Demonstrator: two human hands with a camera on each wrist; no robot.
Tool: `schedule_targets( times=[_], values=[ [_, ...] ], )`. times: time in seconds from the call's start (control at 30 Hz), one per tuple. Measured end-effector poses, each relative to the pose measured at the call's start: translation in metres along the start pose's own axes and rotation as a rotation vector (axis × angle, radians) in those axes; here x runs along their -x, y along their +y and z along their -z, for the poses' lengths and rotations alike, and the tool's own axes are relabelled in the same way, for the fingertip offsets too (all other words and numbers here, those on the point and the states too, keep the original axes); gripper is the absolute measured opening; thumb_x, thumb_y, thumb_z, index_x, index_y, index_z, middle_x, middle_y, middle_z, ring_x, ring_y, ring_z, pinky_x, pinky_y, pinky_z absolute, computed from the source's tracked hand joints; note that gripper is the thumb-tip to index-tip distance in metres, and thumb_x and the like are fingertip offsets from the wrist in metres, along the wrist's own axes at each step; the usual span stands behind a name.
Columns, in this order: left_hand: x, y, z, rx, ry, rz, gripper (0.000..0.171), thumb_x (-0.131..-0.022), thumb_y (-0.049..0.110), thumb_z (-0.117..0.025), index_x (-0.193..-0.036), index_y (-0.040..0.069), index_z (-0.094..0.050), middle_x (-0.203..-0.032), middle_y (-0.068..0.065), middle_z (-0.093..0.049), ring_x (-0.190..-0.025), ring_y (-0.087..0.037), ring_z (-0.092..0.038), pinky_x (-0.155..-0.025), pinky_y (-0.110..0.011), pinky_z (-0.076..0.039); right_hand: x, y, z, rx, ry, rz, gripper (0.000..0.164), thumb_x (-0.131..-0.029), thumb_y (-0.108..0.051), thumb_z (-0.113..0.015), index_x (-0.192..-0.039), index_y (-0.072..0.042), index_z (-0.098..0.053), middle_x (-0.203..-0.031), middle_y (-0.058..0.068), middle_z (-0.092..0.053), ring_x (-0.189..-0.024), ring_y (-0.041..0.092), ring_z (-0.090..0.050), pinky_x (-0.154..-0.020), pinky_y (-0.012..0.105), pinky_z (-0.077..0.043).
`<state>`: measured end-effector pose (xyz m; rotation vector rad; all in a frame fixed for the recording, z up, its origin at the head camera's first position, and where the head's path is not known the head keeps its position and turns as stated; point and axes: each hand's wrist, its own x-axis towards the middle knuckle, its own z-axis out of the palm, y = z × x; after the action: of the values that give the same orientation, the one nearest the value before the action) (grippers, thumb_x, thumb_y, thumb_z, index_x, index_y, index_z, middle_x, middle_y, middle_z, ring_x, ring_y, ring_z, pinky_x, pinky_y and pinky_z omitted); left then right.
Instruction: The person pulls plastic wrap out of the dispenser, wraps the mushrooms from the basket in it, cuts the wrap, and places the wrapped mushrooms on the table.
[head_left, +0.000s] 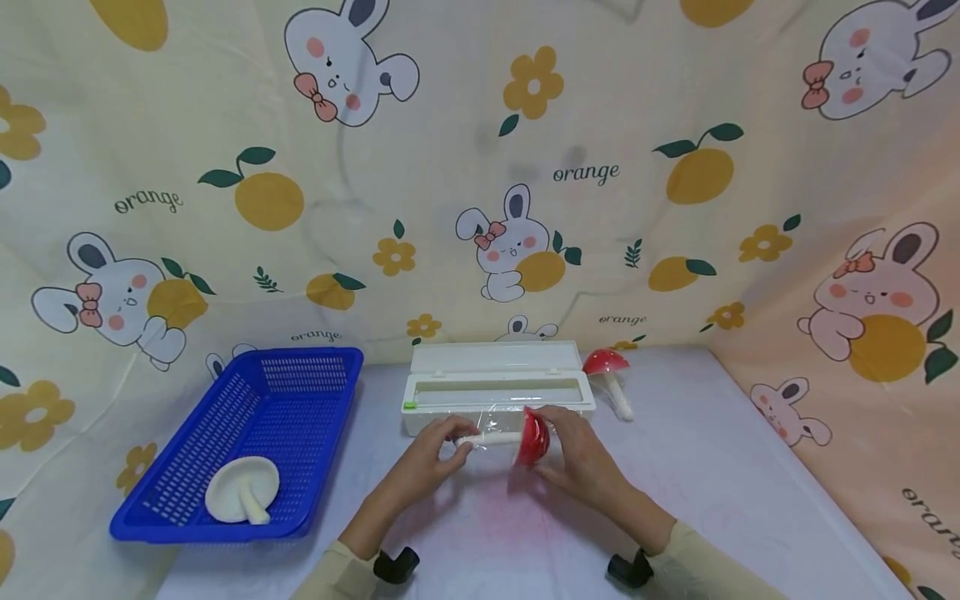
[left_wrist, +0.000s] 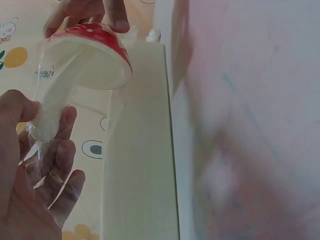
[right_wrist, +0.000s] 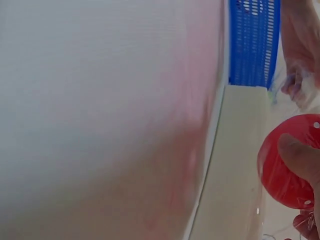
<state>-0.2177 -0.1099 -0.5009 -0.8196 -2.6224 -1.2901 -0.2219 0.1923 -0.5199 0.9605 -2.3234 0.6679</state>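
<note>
A toy mushroom (head_left: pixel 534 438) with a red, white-dotted cap and white stem is held sideways in front of the white box, with clear plastic film (left_wrist: pixel 42 162) around it. My left hand (head_left: pixel 423 460) pinches the stem's end between thumb and fingers. On the other side, my right hand (head_left: pixel 583 460) grips the cap, its thumb lying across the red top in the right wrist view. The white film dispenser box (head_left: pixel 495 358) stands just behind both hands, its lid raised, with a small green piece at its left front.
A blue plastic basket (head_left: pixel 330 467) stands at the left, holding a white-sided mushroom (head_left: pixel 242 489) lying cap down. Another red-capped mushroom (head_left: pixel 606 362) leans beside the box's right end. Behind the white table (head_left: pixel 750 500) hangs a patterned cloth (head_left: pixel 450 150).
</note>
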Motion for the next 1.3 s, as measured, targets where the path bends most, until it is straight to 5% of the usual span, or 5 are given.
schedule_targets(
  times=[0.13,0.4,0.73,1.0,1.3],
  values=[
    [-0.001,0.003,0.004,0.027,-0.002,0.028,0.023,-0.103,0.015,-0.074,-0.126,0.017,-0.069,-0.120,0.005,-0.070,-0.112,-0.017,-0.059,-0.101,-0.052,-0.054,-0.005,0.000,0.003,-0.036,-0.010,-0.023,0.103,-0.067,-0.019,-0.105,-0.152,-0.008,-0.048,-0.147,0.005,-0.057,-0.135,0.025,-0.055,-0.107,0.052,-0.055],
    [-0.004,0.011,0.011,-0.029,0.043,-0.028,0.043,-0.093,0.019,-0.087,-0.130,0.020,-0.065,-0.119,0.005,-0.069,-0.107,-0.014,-0.059,-0.094,-0.041,-0.055,-0.016,0.006,0.014,-0.151,-0.004,-0.003,0.097,-0.070,-0.013,-0.103,-0.152,-0.006,-0.051,-0.144,0.004,-0.061,-0.129,0.022,-0.060,-0.106,0.049,-0.056],
    [-0.014,0.022,0.023,-0.097,0.182,-0.038,0.030,-0.093,0.017,-0.087,-0.120,0.021,-0.073,-0.118,0.007,-0.074,-0.107,-0.014,-0.063,-0.095,-0.043,-0.057,-0.031,0.008,0.028,-0.232,-0.038,-0.056,0.098,-0.074,-0.015,-0.101,-0.155,-0.011,-0.048,-0.148,0.003,-0.058,-0.134,0.023,-0.058,-0.102,0.053,-0.058],
    [-0.029,0.032,0.035,-0.077,0.208,-0.012,0.030,-0.093,0.020,-0.087,-0.121,0.020,-0.078,-0.111,0.008,-0.075,-0.106,-0.015,-0.063,-0.095,-0.041,-0.056,-0.046,0.009,0.040,-0.241,-0.066,-0.140,0.094,-0.076,-0.020,-0.100,-0.155,-0.019,-0.050,-0.143,-0.001,-0.061,-0.128,0.018,-0.060,-0.099,0.048,-0.061],
    [-0.046,0.042,0.051,-0.135,0.238,-0.071,0.028,-0.093,0.020,-0.086,-0.119,0.015,-0.079,-0.107,0.003,-0.077,-0.100,-0.016,-0.063,-0.090,-0.045,-0.058,-0.072,0.010,0.057,-0.224,-0.043,-0.134,0.094,-0.075,-0.018,-0.100,-0.155,-0.018,-0.052,-0.147,0.006,-0.062,-0.131,0.028,-0.061,-0.094,0.054,-0.062]
  ],
)
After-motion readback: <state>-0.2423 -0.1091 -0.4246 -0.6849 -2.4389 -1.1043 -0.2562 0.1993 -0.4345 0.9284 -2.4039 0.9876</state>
